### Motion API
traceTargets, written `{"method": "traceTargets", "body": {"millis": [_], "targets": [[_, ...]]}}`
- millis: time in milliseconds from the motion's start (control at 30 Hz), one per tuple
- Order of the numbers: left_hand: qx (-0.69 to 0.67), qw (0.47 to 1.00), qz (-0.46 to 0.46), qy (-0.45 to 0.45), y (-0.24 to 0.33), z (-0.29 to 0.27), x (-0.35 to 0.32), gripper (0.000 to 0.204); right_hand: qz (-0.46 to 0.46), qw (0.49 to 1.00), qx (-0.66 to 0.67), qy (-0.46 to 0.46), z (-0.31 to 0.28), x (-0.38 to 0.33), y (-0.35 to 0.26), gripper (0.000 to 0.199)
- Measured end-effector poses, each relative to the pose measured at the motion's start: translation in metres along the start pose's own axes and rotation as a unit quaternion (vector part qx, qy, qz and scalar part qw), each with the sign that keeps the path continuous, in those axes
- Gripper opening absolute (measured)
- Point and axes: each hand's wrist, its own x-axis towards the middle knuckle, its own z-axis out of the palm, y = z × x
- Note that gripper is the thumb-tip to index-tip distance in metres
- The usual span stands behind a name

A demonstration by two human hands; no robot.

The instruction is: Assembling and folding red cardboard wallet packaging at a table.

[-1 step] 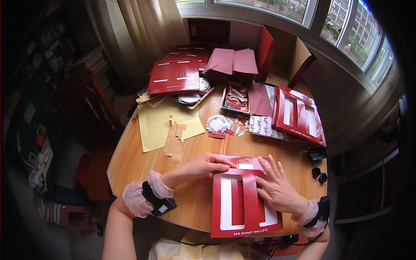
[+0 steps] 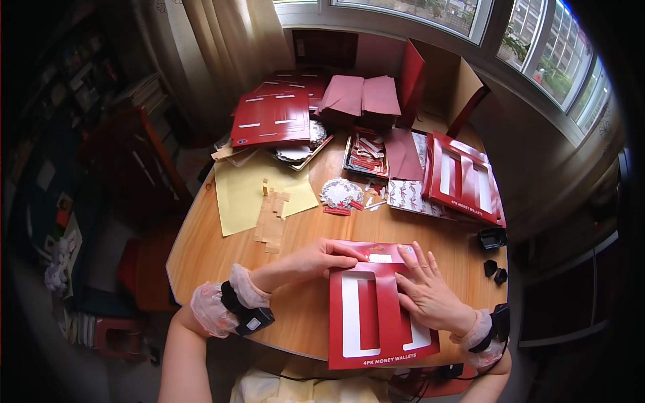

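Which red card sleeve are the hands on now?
The windowed red sleeve at the near edge of the table: left hand and right hand touch it, while the far-left stack and right stack lie untouched.

A glossy red flat card sleeve (image 2: 389,295) bears white panels and lettering; a honey-brown wooden worktop (image 2: 201,265) shows streaked grain.
Small reddish motifs dot a white rectangular card (image 2: 405,193), and a grey leafy border rings a round white paper piece (image 2: 341,192); a pale yellow paper sheet (image 2: 238,195), tan rectangular paper strips (image 2: 271,225) and dusty pink folded paper stacks (image 2: 381,94) look plain.
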Motion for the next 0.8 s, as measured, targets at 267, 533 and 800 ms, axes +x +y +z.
{"method": "traceTargets", "body": {"millis": [267, 533, 800], "targets": [[0.063, 0.998, -0.004, 0.022, -0.001, -0.004, 0.0, 0.031, 0.039, 0.997, -0.049, 0.042, 0.023, 0.001, 0.001, 0.053], [0.087, 0.996, -0.015, 0.032, 0.006, 0.002, -0.003, 0.03, 0.093, 0.983, -0.109, 0.113, 0.034, -0.002, 0.0, 0.054], [0.12, 0.992, -0.022, 0.026, 0.011, 0.004, -0.005, 0.03, 0.039, 0.967, -0.025, 0.249, 0.001, 0.0, -0.002, 0.037]]}}
